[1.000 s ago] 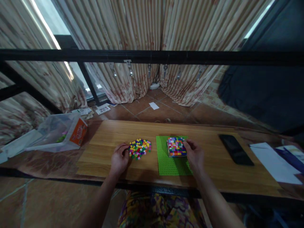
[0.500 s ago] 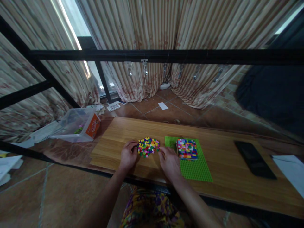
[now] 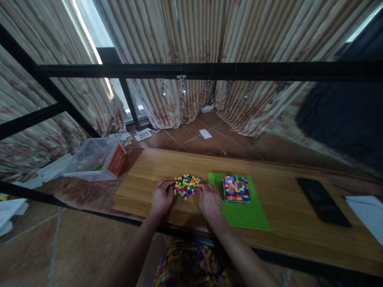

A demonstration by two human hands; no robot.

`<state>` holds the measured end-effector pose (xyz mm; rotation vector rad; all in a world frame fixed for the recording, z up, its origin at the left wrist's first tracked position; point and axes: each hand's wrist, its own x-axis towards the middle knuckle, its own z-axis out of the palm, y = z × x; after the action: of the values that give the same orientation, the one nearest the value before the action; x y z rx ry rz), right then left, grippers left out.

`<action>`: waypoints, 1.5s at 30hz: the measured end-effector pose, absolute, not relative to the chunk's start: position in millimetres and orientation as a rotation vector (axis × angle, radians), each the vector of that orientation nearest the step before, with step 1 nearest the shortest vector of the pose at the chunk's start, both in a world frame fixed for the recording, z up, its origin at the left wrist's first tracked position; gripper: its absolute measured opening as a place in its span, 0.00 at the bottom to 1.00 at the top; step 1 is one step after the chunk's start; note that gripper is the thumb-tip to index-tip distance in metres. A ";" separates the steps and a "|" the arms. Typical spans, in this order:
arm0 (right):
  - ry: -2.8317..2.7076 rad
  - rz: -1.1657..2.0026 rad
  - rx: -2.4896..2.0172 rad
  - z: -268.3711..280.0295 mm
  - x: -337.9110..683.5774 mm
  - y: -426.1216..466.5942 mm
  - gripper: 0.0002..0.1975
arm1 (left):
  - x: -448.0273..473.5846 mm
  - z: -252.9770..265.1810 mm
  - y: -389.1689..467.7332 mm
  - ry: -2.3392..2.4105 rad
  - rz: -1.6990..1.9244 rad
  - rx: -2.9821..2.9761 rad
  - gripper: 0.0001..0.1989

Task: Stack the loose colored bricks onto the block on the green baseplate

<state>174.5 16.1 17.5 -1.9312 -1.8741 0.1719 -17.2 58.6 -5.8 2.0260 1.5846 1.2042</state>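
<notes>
A loose pile of small multicoloured toy bricks lies on the wooden table between my hands. My left hand rests at the pile's left edge, fingers curled together; whatever they may hold is hidden. At the right edge of the pile is my right hand, its thumb and fingertips drawn together by a small magenta brick. I cannot tell whether that brick is pinched or only beside them. Just right of this hand lies a green baseplate, with a square block of stacked multicoloured bricks standing on its upper part.
A clear plastic box with an orange label and a few green and pink pieces stands at the table's left end. A black phone-like slab and white paper lie to the right. A black metal bar crosses beyond the table.
My right hand has shifted slightly left, towards the pile, and more of the baseplate shows. The left hand has hardly moved.
</notes>
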 end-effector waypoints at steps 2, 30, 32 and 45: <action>-1.882 0.162 -1.863 14.8 177.4 12.8 0.13 | -17.0 -4.6 58.1 1.586 1.197 2.020 0.09; -1.898 0.123 -1.731 -1.8 179.6 9.5 0.15 | -20.3 -10.4 62.4 1.560 1.191 2.053 0.09; -1.911 0.130 -1.742 -0.4 180.0 9.7 0.15 | -20.5 -11.0 62.8 1.560 1.197 2.057 0.09; -1.679 0.252 -1.676 6.8 179.4 13.1 0.15 | -18.3 -4.8 60.6 1.583 1.175 2.042 0.09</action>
<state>179.4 13.1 6.8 -1.6755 -1.6790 0.2519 -18.3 60.6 -4.8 2.0416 1.5829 1.1752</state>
